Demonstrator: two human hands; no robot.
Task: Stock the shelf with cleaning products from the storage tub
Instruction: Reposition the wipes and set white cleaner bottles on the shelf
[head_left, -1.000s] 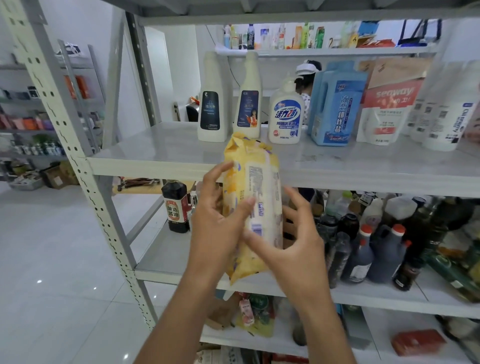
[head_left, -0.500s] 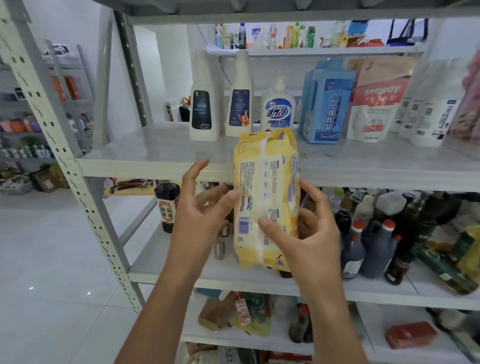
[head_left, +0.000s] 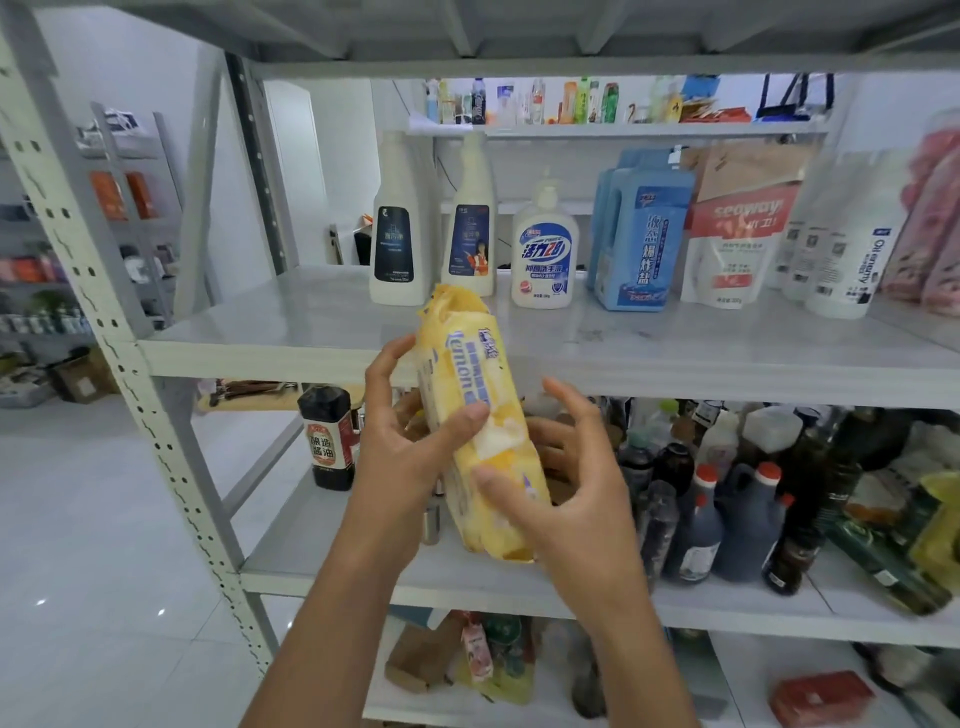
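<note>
Your left grip (head_left: 408, 457) wraps the yellow lemon-labelled pack (head_left: 467, 374), thumb across its front, holding it tilted just before the shelf (head_left: 675, 358) edge. Your right grip (head_left: 566, 499) seems to pinch its lower end, fingers partly hidden behind.

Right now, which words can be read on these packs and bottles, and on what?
"lemon": yellow pack.
"seaway": red-and-white pouch.
"Oil enemy": tall white bottle, far right.
"活力28": white pump bottle.
"液态爆炸盐": blue jug.
"酿造酱油": dark bottle, red label.
Other labels: too small or blurred.
</note>
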